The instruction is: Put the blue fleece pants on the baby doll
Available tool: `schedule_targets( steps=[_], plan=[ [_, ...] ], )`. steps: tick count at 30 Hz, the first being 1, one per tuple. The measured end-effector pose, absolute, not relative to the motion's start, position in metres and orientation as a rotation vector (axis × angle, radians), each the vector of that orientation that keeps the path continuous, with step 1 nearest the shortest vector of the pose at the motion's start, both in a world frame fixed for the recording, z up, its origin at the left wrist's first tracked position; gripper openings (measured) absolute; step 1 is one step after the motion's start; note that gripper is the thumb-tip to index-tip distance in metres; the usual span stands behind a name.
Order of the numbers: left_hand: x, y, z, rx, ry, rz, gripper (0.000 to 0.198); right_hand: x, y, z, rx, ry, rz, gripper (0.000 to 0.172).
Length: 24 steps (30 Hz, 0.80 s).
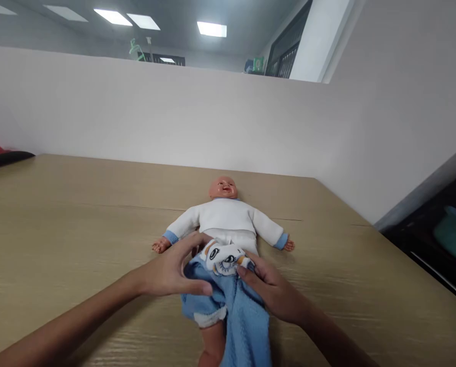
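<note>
A baby doll [225, 187] lies on its back on the table, head away from me, arms spread, in a white long-sleeved top [228, 216] with blue cuffs. Blue fleece pants [245, 318] with an embroidered white patch cover its lower body. One bare leg [212, 341] comes out of the white-trimmed left cuff; the right pant leg stretches toward me, its end out of frame. My left hand [169, 267] curves around the pants' left side, thumb well apart from the fingers, fingertips at the waist. With thumb on top, my right hand [268, 288] pinches the waistband's right side.
The wooden table [78, 219] reaches back to a white partition wall [155, 117]. At the far left edge lies a black and red item [6, 155]. Beyond the right edge is a dark container [438, 229] with something teal in it.
</note>
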State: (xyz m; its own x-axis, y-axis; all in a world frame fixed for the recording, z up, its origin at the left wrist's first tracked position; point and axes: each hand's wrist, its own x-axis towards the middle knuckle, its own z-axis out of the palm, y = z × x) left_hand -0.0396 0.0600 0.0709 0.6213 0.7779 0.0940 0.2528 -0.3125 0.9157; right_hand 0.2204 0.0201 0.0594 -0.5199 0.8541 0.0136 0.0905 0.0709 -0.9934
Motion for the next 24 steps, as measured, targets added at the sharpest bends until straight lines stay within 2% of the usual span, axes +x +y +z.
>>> schedule_targets(
  steps=[4, 5, 6, 10, 13, 20, 24],
  plan=[
    [-0.015, 0.060, 0.097, 1.833, 0.829, 0.547, 0.092, 0.224, 0.022, 0.063, -1.063, -1.804, 1.339, 0.049],
    [-0.008, 0.062, 0.099, 1.818, 0.797, 0.486, 0.092, 0.228, 0.023, 0.065, -1.088, -1.868, 1.278, 0.050],
    [-0.003, 0.064, 0.099, 1.807, 0.768, 0.425, 0.087, 0.233, 0.023, 0.067, -1.109, -1.935, 1.215, 0.051],
    [0.010, 0.070, 0.092, 1.767, 0.719, 0.343, 0.040, 0.259, 0.023, 0.081, -1.140, -2.147, 1.082, 0.046],
    [0.010, 0.071, 0.087, 1.731, 0.694, 0.333, 0.032, 0.277, 0.023, 0.086, -1.086, -2.265, 1.138, 0.040],
    [0.001, 0.067, 0.097, 1.774, 0.740, 0.311, 0.043, 0.289, 0.023, 0.078, -1.079, -1.995, 1.263, 0.040],
    [-0.020, 0.081, 0.106, 1.904, 0.725, 0.240, 0.053, 0.288, 0.021, 0.074, -1.010, -1.747, 1.440, 0.032]
  ],
)
